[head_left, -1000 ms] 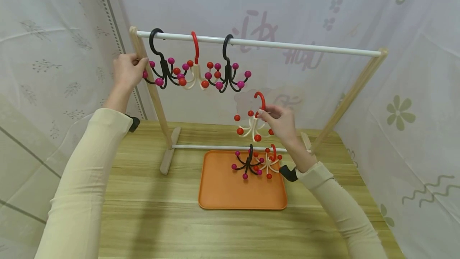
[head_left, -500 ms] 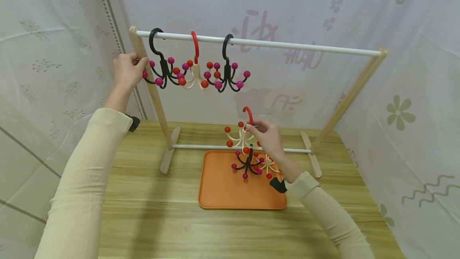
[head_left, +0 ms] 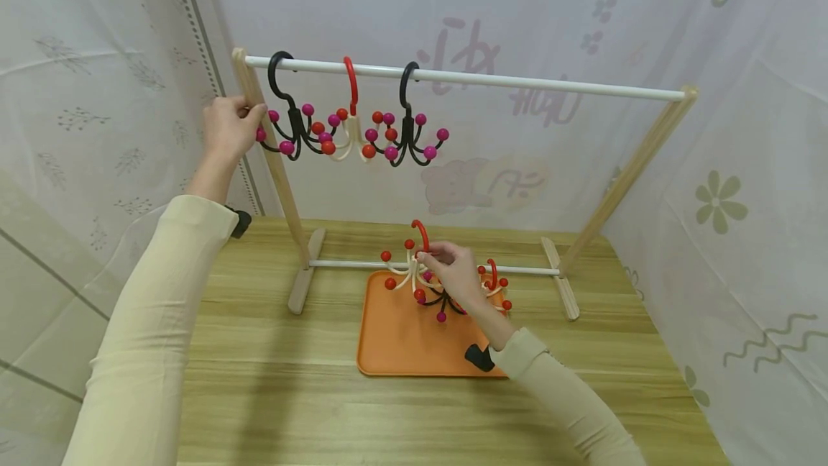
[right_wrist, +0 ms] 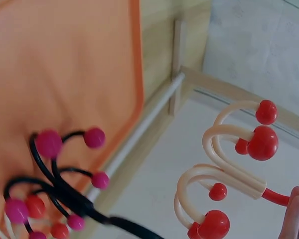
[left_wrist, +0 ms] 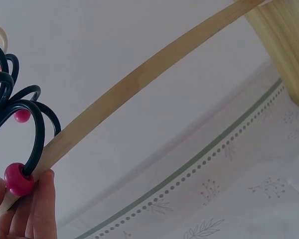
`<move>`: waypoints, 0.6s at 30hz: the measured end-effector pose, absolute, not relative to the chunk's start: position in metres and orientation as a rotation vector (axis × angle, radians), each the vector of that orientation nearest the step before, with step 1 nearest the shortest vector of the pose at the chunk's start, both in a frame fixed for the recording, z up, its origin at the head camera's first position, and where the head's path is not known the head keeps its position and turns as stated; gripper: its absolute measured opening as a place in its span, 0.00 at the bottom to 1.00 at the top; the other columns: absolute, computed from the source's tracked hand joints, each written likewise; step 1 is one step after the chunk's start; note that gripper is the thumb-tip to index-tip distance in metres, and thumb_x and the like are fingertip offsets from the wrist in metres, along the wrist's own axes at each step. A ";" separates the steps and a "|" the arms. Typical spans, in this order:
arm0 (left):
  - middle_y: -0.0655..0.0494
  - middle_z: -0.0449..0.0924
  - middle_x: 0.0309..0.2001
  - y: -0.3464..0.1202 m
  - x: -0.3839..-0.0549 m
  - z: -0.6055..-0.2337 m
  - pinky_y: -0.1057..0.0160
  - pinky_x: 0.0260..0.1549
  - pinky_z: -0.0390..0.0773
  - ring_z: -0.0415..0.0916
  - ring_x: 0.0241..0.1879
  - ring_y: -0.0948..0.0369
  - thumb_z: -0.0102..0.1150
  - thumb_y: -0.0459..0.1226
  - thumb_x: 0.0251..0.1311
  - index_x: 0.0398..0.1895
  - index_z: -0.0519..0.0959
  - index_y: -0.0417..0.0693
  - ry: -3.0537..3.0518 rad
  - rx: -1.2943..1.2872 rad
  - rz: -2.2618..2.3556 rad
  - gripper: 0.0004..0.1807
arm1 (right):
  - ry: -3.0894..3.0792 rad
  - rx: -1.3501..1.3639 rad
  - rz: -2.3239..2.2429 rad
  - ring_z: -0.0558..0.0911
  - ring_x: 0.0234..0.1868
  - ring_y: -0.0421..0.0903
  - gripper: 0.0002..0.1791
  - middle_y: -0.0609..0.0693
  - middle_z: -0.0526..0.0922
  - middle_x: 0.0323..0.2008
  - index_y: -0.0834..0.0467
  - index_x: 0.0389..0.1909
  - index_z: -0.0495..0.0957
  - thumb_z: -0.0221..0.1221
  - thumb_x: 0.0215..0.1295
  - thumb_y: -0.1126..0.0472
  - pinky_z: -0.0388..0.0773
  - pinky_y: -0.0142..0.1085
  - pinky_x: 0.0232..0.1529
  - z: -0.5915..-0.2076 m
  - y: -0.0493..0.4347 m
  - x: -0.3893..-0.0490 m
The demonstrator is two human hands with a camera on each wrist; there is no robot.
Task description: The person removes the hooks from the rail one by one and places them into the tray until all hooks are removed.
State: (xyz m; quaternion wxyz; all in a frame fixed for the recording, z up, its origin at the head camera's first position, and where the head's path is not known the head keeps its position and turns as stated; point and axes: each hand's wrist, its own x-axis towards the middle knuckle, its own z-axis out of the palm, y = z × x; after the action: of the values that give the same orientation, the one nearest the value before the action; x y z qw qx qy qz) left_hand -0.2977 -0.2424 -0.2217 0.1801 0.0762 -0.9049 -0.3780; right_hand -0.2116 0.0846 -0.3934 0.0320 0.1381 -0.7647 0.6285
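My right hand [head_left: 461, 277] pinches the red neck of a cream multi-arm hook hanger [head_left: 406, 272] with red ball tips, holding it upright over the back left of the orange tray [head_left: 414, 351]. In the right wrist view this cream hanger [right_wrist: 224, 174] is apart from a black hanger [right_wrist: 70, 199] with magenta balls on the tray. Another cream hanger [head_left: 494, 286] lies beside the black one, partly behind my hand. My left hand [head_left: 228, 128] grips the rack's left wooden post [head_left: 282, 189]. A magenta ball [left_wrist: 19, 179] of the leftmost black hanger is right at its fingers.
From the white top rail [head_left: 517, 82] hang a black hanger [head_left: 295, 124], a red-hooked cream hanger [head_left: 353, 131] and another black hanger [head_left: 407, 131], side by side at the left. A white lower bar [head_left: 533, 271] runs behind the tray. The right post [head_left: 627, 182] stands opposite.
My right hand has carried the cream hanger down and to the left, from right of the hanging row to over the tray. The left hand stays on the post.
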 end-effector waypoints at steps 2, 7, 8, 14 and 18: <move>0.41 0.75 0.45 -0.242 -0.298 -0.222 0.72 0.22 0.66 0.67 0.23 0.68 0.42 0.46 0.63 0.53 0.72 0.38 -2.556 0.218 -1.061 0.24 | -2.367 0.419 1.942 0.79 0.34 0.53 0.14 0.58 0.81 0.31 0.65 0.39 0.78 0.60 0.55 0.59 0.75 0.43 0.32 -0.407 0.083 -0.214; 0.41 0.75 0.45 -0.242 -0.298 -0.222 0.72 0.22 0.66 0.67 0.24 0.68 0.42 0.46 0.64 0.52 0.72 0.37 -2.550 0.217 -1.054 0.23 | -2.375 0.405 1.927 0.79 0.34 0.51 0.12 0.54 0.81 0.30 0.62 0.37 0.79 0.61 0.55 0.58 0.74 0.43 0.34 -0.430 0.076 -0.213; 0.41 0.75 0.45 -0.242 -0.298 -0.222 0.72 0.22 0.66 0.68 0.24 0.68 0.42 0.45 0.64 0.52 0.72 0.37 -2.550 0.216 -1.055 0.23 | -2.377 0.400 1.924 0.80 0.34 0.50 0.12 0.54 0.81 0.30 0.62 0.37 0.79 0.61 0.54 0.58 0.75 0.43 0.34 -0.434 0.074 -0.213; 0.41 0.75 0.46 -0.243 -0.299 -0.222 0.73 0.22 0.66 0.69 0.24 0.68 0.42 0.45 0.63 0.53 0.72 0.37 -2.548 0.208 -1.058 0.23 | -2.396 0.366 1.967 0.79 0.33 0.50 0.12 0.56 0.81 0.32 0.64 0.38 0.78 0.60 0.55 0.60 0.76 0.36 0.28 -0.452 0.066 -0.211; 0.41 0.75 0.45 -0.243 -0.300 -0.223 0.74 0.21 0.66 0.69 0.23 0.68 0.42 0.45 0.63 0.52 0.72 0.37 -2.547 0.200 -1.059 0.23 | -2.371 0.348 2.019 0.79 0.33 0.53 0.11 0.59 0.80 0.33 0.67 0.37 0.78 0.60 0.55 0.63 0.76 0.40 0.29 -0.457 0.063 -0.209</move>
State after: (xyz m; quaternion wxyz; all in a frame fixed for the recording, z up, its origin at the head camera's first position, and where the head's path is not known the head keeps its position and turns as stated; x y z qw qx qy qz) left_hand -0.2998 -0.2432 -0.2225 0.1868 0.0711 -0.9047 -0.3762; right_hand -0.2094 0.0626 -0.4572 0.0041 0.1110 -0.7567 0.6443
